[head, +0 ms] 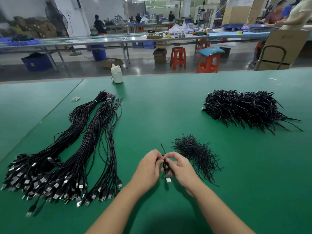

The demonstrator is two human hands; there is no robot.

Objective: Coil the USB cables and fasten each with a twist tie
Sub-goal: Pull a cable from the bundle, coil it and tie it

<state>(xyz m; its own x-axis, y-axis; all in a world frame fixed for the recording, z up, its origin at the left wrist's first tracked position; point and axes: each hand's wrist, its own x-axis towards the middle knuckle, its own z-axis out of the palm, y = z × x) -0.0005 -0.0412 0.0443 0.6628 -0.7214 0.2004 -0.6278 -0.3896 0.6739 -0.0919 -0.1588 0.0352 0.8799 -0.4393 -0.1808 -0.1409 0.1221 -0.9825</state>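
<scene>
Both hands meet at six o'clock over the green table (168,102): the left hand (148,168) grips the coiled cable (166,166) so it cannot spring loose, while the right hand (179,168) pinches a twist tie (163,149) round it. Spare ties (197,156) wait at three o'clock, within reach.

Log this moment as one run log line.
step: tying coil | left hand: holds coiled cable | right hand: pinches twist tie | twist tie pile: right | uncoiled cables: left

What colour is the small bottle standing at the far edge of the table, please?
The bottle is white, cap included, seen clearly in the head view.
</scene>
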